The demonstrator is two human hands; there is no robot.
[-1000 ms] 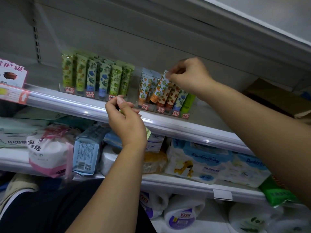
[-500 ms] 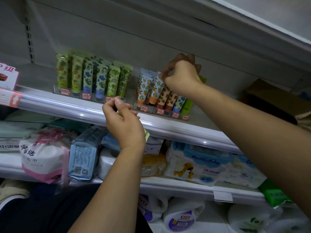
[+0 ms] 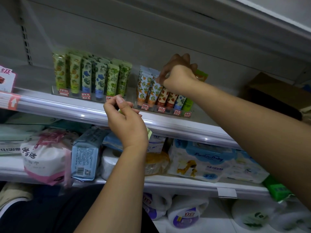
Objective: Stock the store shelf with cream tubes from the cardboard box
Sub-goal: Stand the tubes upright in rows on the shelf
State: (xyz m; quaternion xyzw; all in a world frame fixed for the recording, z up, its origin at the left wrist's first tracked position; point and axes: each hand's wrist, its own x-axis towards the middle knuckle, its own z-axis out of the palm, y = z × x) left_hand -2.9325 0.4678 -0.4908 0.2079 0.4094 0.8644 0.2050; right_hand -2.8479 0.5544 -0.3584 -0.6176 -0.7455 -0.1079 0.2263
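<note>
Two clear trays of upright cream tubes stand on the upper shelf (image 3: 84,113): a green and blue group (image 3: 90,76) on the left, an orange, red and blue group (image 3: 161,96) on the right. My right hand (image 3: 180,74) reaches over the back of the right group, its curled fingers gripping a green tube (image 3: 201,75) whose top shows beside the knuckles. In front of the shelf rail, my left hand (image 3: 127,121) holds a pale green tube (image 3: 149,132); only its end shows below the palm. A brown cardboard box (image 3: 276,95) sits on the shelf at the far right.
The shelf below holds tissue packs (image 3: 45,158), a blue packet (image 3: 85,157) and baby wipes (image 3: 198,162). Paper rolls (image 3: 185,214) fill the lowest level. A pink sign (image 3: 6,79) stands at the far left. Another shelf overhangs closely above the tubes.
My right hand has moved from the front tubes of the right group toward the back, carrying the green tube. My left hand has barely shifted.
</note>
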